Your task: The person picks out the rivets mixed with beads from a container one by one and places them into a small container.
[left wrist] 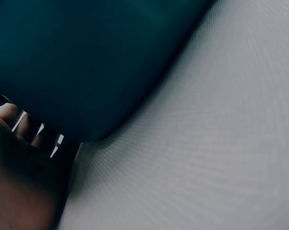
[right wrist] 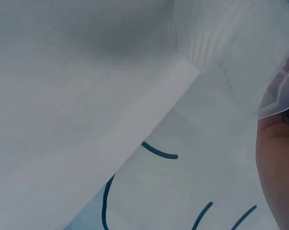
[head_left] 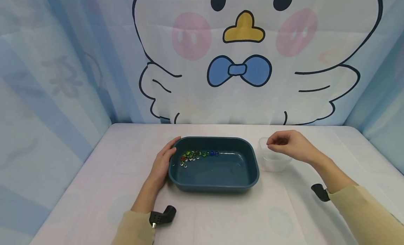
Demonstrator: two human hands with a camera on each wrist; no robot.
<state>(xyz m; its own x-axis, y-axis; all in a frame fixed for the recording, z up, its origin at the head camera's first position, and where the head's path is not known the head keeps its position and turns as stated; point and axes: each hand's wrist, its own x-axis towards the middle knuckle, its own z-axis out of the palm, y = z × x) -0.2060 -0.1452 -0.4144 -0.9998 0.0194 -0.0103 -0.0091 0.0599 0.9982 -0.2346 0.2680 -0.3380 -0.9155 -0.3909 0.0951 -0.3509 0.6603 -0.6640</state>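
Observation:
A dark teal plastic basin [head_left: 221,174] stands on the table. My left hand [head_left: 161,165] holds its left end, thumb at the rim and fingers along the outer wall; in the left wrist view the basin's wall [left wrist: 96,72] hides part of that hand. Small glass marbles, green [head_left: 204,154] and blue [head_left: 212,153], lie inside along the far left, with some reddish and pale shiny ones. To the right is a clear plastic container [head_left: 273,164]. Over it hovers my right hand [head_left: 291,144], fingers bent towards the thumb; whether anything is between the fingertips is hidden.
White cloth covers the table [head_left: 221,217]. Behind it hangs a curtain [head_left: 240,104] printed with a cartoon figure, and blue curtains [head_left: 56,90] close off the sides. The basin and the container stand close together. A black wrist camera [head_left: 162,215] sits on each forearm.

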